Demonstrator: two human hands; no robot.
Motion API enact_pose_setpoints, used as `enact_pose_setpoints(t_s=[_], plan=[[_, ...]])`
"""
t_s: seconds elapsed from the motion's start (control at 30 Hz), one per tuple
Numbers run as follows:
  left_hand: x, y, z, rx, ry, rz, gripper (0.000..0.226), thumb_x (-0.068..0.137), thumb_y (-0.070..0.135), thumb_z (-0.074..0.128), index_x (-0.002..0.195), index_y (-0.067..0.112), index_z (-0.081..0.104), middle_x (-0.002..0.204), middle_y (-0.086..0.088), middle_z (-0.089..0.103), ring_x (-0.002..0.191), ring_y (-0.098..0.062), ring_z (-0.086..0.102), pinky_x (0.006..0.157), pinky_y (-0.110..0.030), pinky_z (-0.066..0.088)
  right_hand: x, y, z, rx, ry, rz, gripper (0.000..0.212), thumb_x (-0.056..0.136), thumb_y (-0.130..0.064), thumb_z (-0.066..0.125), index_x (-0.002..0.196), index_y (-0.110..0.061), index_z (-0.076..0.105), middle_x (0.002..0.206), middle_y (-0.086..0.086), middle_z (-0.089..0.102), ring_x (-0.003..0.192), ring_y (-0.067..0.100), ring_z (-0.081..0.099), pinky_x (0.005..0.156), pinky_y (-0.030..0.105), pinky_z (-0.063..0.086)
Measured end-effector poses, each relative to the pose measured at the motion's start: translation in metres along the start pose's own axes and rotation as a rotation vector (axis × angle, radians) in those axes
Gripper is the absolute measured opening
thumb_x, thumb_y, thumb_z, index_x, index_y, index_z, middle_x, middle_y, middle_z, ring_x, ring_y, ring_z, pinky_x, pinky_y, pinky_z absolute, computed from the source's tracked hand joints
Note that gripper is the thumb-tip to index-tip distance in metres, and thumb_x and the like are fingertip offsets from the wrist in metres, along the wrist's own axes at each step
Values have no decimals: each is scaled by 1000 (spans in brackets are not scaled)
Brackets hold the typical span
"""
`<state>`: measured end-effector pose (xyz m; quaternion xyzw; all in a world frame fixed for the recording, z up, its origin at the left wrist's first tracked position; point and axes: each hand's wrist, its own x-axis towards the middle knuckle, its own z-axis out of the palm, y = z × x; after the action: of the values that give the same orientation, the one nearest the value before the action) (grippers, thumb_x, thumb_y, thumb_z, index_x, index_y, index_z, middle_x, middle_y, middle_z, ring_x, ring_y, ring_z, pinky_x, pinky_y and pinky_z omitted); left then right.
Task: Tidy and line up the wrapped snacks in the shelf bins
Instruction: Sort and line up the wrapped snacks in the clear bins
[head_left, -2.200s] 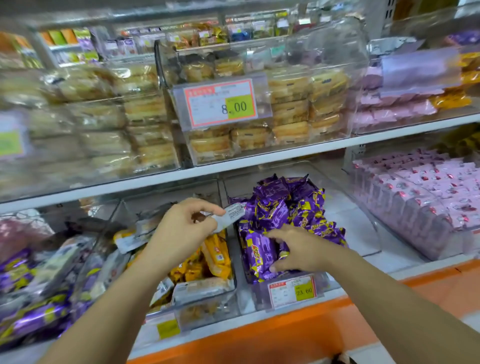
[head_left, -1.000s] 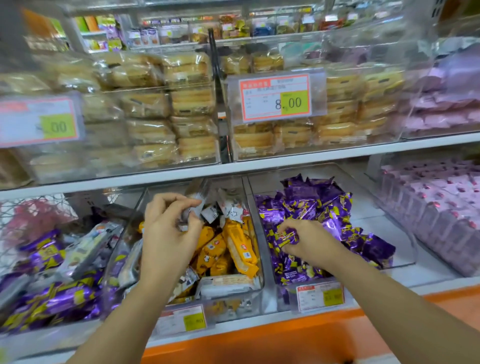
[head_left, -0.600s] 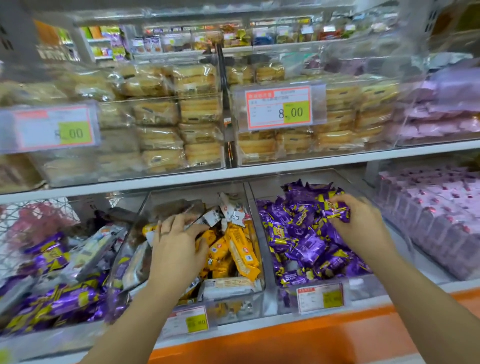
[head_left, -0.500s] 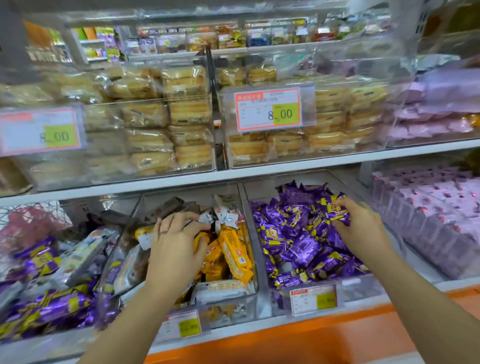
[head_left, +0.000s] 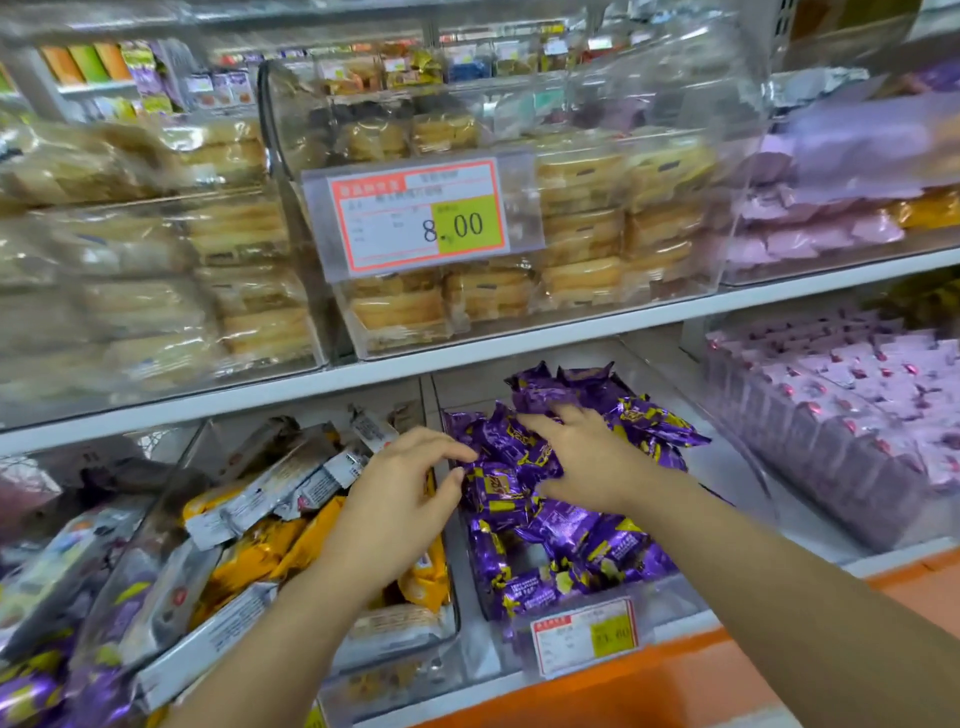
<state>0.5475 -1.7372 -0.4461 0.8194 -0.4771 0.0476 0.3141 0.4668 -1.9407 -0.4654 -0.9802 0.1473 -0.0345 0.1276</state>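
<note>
Right hand (head_left: 587, 467) lies flat on the heap of purple foil-wrapped snacks (head_left: 561, 535). Fingers (head_left: 540, 423) spread and near straight, thumb low on the near side. Grip wide, nothing pinched.

Left hand (head_left: 400, 499) hangs over the clear divider wall (head_left: 453, 561) between two bins. Fingers loosely curved, tips at the left edge of the purple heap. Grip wide, nothing in it that I can see.

Purple heap sits jumbled in the clear plastic bin (head_left: 763, 478) on the lower shelf, bunched against its left wall and front. Bare bin floor (head_left: 727, 467) runs from the heap's right side to the curved right wall, so there's open room there. Back of the heap pokes up close under the white upper shelf edge (head_left: 519, 348), so headroom is tight.

Middle bin, left of the divider, holds yellow wrapped snacks (head_left: 260, 556) with long silver-white wrapped bars (head_left: 270, 483) lying crosswise on top, packed and jumbled.

Right neighbour holds pink boxed snacks (head_left: 857, 415) in neat rows.

Small red-and-yellow price tag (head_left: 584, 636) sits on the purple bin's front lip, above the orange shelf front (head_left: 623, 691).
</note>
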Motion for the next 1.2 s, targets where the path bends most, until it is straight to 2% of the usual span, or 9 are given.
enact_pose_setpoints(t_s=[0.17,0.27,0.4,0.57,0.7,0.83,0.93,1.03,1.2], plan=[[-2,-10,0,-45,0,19,21,92,17,58,102,34,66,103,29,52,103,11,47,83,3,29,23,-17,16,66,114,47,77,80,-32,70,145,-32,29,150,10,22,132,38,22,107,41,30],[-3,-13,1,-59,17,49,22,91,14,59,101,33,67,104,26,55,103,12,49,84,2,29,16,-28,28,44,203,-149,55,84,-23,66,136,-26,47,153,6,21,134,32,19,109,39,29],[-3,-18,3,-53,32,62,21,90,12,61,100,29,69,103,24,57,103,11,50,86,1,30,19,-22,27,-32,66,-416,41,87,-9,58,126,-18,59,156,3,20,140,25,17,113,40,26],[-1,-21,-2,-63,3,44,24,91,17,59,99,39,64,105,28,54,103,6,52,86,-3,34,26,17,-5,-349,131,-250,39,95,-16,45,133,-24,50,151,-2,32,133,25,31,109,36,26],[3,-19,-2,-42,11,58,27,91,17,59,98,43,61,104,31,53,103,8,51,87,-7,35,25,38,-25,-289,159,-16,48,93,-28,52,139,-27,40,145,-3,43,130,28,36,104,35,36],[3,-20,-1,-49,23,71,20,92,19,58,100,35,66,103,28,55,103,9,51,89,-5,35,8,20,-24,-201,225,-245,42,89,-34,60,131,-27,54,138,-4,51,130,24,38,107,36,31],[0,-22,2,-46,35,79,18,92,22,57,103,30,69,103,27,55,102,7,51,91,-11,37,-15,2,-12,-69,-9,-353,42,83,-32,68,123,-28,60,125,-6,57,117,17,43,100,36,37],[-3,-21,5,-47,36,80,18,91,22,58,103,30,69,102,28,54,101,6,53,93,-19,39,-21,-3,6,-354,-202,-307,61,80,-30,69,136,-31,44,129,-1,51,123,21,39,99,36,35],[-4,-20,4,-69,29,80,18,92,24,57,102,33,68,102,29,53,101,8,52,91,-14,36,-12,-6,-17,-296,151,-223,52,87,-39,61,133,-29,40,120,-1,58,115,22,50,90,33,35]])
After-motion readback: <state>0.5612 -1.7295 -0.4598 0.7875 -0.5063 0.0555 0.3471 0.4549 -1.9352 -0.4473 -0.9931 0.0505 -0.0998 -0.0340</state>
